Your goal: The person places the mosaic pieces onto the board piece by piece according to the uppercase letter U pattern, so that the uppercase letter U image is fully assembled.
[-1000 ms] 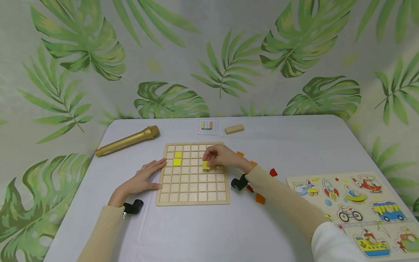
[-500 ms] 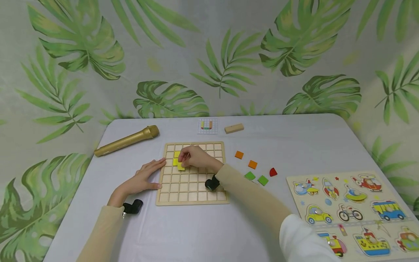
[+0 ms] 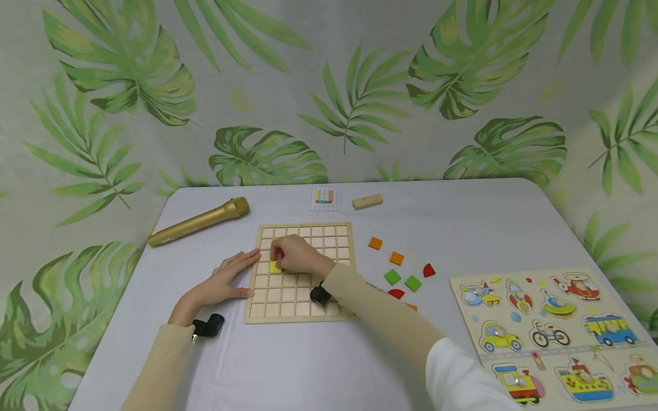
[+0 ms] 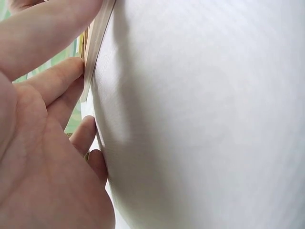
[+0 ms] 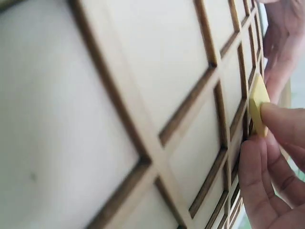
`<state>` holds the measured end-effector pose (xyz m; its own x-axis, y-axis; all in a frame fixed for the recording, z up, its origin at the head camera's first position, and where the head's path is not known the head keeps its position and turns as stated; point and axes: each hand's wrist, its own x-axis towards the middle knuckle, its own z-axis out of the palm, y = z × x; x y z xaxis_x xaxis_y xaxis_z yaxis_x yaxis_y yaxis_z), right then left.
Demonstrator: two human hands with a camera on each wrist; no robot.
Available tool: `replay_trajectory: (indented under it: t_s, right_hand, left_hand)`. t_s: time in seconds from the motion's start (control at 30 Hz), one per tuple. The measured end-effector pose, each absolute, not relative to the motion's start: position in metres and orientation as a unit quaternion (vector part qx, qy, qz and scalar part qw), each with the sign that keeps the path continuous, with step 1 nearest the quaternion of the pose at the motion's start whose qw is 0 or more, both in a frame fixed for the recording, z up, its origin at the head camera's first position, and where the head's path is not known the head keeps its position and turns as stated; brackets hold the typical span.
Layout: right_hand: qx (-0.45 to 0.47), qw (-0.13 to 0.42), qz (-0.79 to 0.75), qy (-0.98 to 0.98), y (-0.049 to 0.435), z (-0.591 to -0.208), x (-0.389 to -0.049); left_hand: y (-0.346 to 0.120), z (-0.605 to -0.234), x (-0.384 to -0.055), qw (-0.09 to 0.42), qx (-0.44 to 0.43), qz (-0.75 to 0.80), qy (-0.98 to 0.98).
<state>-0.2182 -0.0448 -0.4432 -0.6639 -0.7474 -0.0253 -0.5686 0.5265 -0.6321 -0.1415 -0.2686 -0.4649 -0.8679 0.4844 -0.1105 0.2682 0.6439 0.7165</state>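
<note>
A wooden grid board [image 3: 303, 317] with square cells lies on the table. My right hand [image 3: 297, 254] pinches a yellow square tile [image 3: 276, 267] between thumb and fingers over the board's left part, in the second column. In the right wrist view the yellow tile [image 5: 259, 106] is tilted against the grid, its lower edge right at a cell. The hand hides the cells just above, where other yellow tiles lay. My left hand [image 3: 223, 279] rests with fingers spread at the board's left edge; in the left wrist view its fingers [image 4: 62, 78] touch the board's side [image 4: 97, 47].
Orange tiles [image 3: 396, 258], green tiles [image 3: 393, 277] and red curved pieces [image 3: 429, 269] lie right of the board. Behind it are a pattern card [image 3: 325, 198], a wooden block [image 3: 367, 201] and a gold microphone [image 3: 200, 221]. A picture puzzle [image 3: 552, 337] lies at right.
My right hand has carried the yellow tile leftward across the board, to below the two yellow tiles in the second column. My left hand has stayed at the board's edge.
</note>
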Motion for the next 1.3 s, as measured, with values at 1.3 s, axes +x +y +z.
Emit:
replay_trajectory:
  t_s: [1.3]
  right_hand:
    - [-0.215, 0.210, -0.534, 0.790, 0.142, -0.445, -0.264]
  left_hand:
    - [-0.270, -0.468, -0.144, 0.137, 0.223, 0.356, 0.897]
